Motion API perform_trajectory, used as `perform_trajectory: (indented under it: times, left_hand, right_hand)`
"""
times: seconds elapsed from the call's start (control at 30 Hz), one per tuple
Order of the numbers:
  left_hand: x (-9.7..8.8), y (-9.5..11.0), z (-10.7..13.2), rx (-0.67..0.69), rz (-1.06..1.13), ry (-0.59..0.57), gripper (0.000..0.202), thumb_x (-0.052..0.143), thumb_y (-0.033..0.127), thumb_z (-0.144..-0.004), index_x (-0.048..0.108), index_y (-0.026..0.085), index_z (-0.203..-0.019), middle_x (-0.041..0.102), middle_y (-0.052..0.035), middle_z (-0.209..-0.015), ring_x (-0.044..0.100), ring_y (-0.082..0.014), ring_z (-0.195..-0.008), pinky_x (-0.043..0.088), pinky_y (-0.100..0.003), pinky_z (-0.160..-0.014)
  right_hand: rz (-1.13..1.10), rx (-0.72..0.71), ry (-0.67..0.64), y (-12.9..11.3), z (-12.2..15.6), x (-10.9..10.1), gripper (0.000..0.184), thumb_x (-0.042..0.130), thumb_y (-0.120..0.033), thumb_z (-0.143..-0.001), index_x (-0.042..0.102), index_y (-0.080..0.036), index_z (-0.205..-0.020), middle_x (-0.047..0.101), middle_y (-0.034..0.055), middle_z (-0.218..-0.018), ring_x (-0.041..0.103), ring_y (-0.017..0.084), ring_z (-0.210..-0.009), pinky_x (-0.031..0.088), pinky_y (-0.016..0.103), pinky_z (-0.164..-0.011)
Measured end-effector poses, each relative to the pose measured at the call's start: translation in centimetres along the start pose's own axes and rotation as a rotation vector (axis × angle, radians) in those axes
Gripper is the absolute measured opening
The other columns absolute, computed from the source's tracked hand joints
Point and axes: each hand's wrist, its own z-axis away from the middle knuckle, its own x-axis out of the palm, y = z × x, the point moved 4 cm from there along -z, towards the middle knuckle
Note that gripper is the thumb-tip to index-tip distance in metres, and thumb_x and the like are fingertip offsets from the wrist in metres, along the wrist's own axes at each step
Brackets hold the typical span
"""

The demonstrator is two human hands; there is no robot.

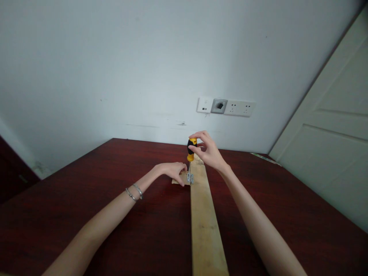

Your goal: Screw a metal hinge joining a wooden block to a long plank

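A long pale wooden plank [205,222] lies on the dark red table [86,191], running away from me. Beside its far left edge sits a small wooden block [178,179], with a small metal hinge [190,178] at the joint between them. My right hand [208,151] pinches the top of a yellow-and-black screwdriver [191,149], which stands upright with its tip on the hinge. My left hand [172,170] lies fingers-down on the small block, pressing it against the table. Two thin bracelets circle my left wrist.
A white wall rises just behind the table, with a row of sockets and a switch [225,106]. A white door [330,134] stands at the right. A thin paper strip [264,157] lies at the table's far right corner.
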Motion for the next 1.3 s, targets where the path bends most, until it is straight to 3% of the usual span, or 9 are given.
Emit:
perform_trajectory:
  times: [0.17,0.37,0.47,0.6,0.87,1.03,1.23,1.3]
  left_hand:
    - [-0.1,0.1,0.1,0.012,-0.011,-0.005,0.070,0.076,0.054,-0.058,0.054,0.014,-0.111,0.060,-0.0099,-0.108,0.058,-0.0240,-0.090,0.043,-0.028,-0.070]
    - [-0.2,0.3,0.2,0.004,0.007,-0.013,0.069,0.077,0.051,-0.058,0.053,0.014,-0.112,0.061,-0.0095,-0.108,0.058,-0.0234,-0.088,0.043,-0.028,-0.070]
    - [-0.2,0.3,0.2,-0.001,0.000,-0.013,0.072,0.076,0.053,-0.057,0.053,0.014,-0.113,0.060,-0.0100,-0.108,0.058,-0.0235,-0.089,0.043,-0.028,-0.070]
    - [-0.1,0.2,0.1,0.010,-0.017,-0.013,0.074,0.074,0.057,-0.058,0.053,0.013,-0.114,0.060,-0.0105,-0.106,0.057,-0.0231,-0.087,0.042,-0.027,-0.068]
    - [0.1,-0.2,-0.1,0.016,-0.013,0.005,0.072,0.075,0.057,-0.057,0.054,0.014,-0.112,0.060,-0.0093,-0.105,0.057,-0.0224,-0.087,0.042,-0.027,-0.069]
    - [0.1,-0.2,-0.1,0.016,-0.031,-0.011,0.074,0.074,0.058,-0.057,0.053,0.014,-0.113,0.060,-0.0100,-0.107,0.057,-0.0230,-0.089,0.042,-0.027,-0.071]
    - [0.0,-0.1,-0.1,0.020,-0.019,-0.003,0.071,0.075,0.056,-0.058,0.054,0.014,-0.112,0.060,-0.0096,-0.105,0.057,-0.0226,-0.088,0.041,-0.027,-0.070]
    - [0.0,-0.1,-0.1,0.024,-0.016,-0.003,0.071,0.075,0.056,-0.058,0.053,0.014,-0.112,0.060,-0.0094,-0.104,0.057,-0.0223,-0.087,0.041,-0.027,-0.069]
  right_hand:
    - [-0.015,-0.042,-0.081,-0.2,0.1,0.0,0.038,0.049,-0.018,-0.087,0.055,-0.030,-0.122,0.057,0.0058,-0.122,0.056,0.021,-0.109,0.054,0.038,-0.086]
    - [0.031,-0.001,-0.041,0.1,0.0,0.1,0.033,0.061,-0.028,-0.083,0.059,-0.028,-0.116,0.054,0.0070,-0.110,0.057,0.020,-0.099,0.057,0.033,-0.072]
    - [0.016,0.004,-0.034,0.0,0.1,-0.1,0.036,0.064,-0.031,-0.082,0.059,-0.029,-0.117,0.052,0.0068,-0.110,0.056,0.021,-0.101,0.058,0.033,-0.073]
    - [0.015,0.001,-0.053,0.3,0.2,-0.4,0.036,0.054,-0.025,-0.087,0.056,-0.030,-0.123,0.057,0.0061,-0.120,0.057,0.021,-0.105,0.057,0.035,-0.079]
    - [0.081,0.024,-0.007,0.4,0.3,-0.6,0.038,0.064,-0.033,-0.081,0.060,-0.028,-0.118,0.051,0.0062,-0.107,0.055,0.019,-0.098,0.057,0.029,-0.067]
    - [0.052,-0.010,-0.099,0.5,0.5,-0.7,0.050,0.052,-0.018,-0.085,0.049,-0.030,-0.133,0.055,0.0065,-0.119,0.055,0.020,-0.106,0.056,0.031,-0.076]
    - [0.060,0.034,-0.110,1.0,0.6,-0.4,0.052,0.058,-0.030,-0.085,0.047,-0.033,-0.135,0.056,0.0063,-0.127,0.059,0.020,-0.097,0.058,0.032,-0.071]
    - [0.052,0.051,-0.134,1.0,0.7,-0.2,0.056,0.058,-0.028,-0.083,0.044,-0.033,-0.137,0.053,0.0062,-0.131,0.059,0.020,-0.097,0.058,0.033,-0.071]
